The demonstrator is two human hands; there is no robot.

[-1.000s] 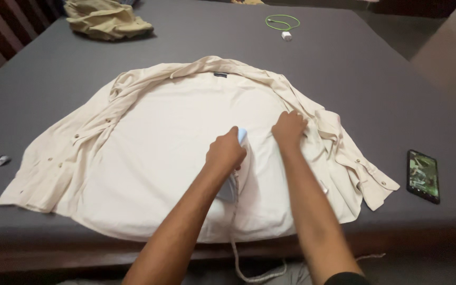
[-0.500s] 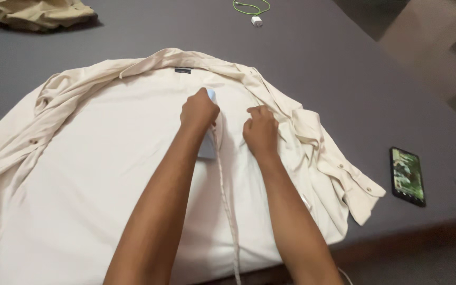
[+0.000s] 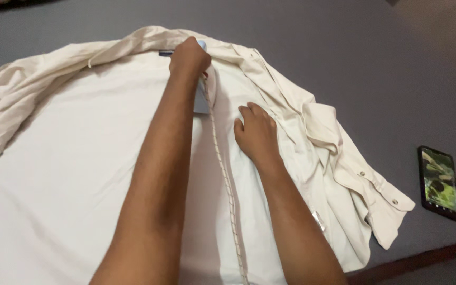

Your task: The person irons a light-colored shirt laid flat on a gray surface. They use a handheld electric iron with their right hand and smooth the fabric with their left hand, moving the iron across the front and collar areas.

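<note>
Iron (image 3: 205,84) at collar (shirt (image 3: 69,158) edge)

Iron: pale blue-and-white electric iron (image 3: 205,87), gripped near the collar, braided cord trailing back.
Shirt: cream cotton button-up shirt (image 3: 69,158), spread flat.

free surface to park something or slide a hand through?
Bare grey table runs beyond the shirt collar, and down the right between the cuff and the phone. Crowded: mid-shirt, where the left hand grips the iron, its cord trailing back, right hand pressing the cloth.
</note>
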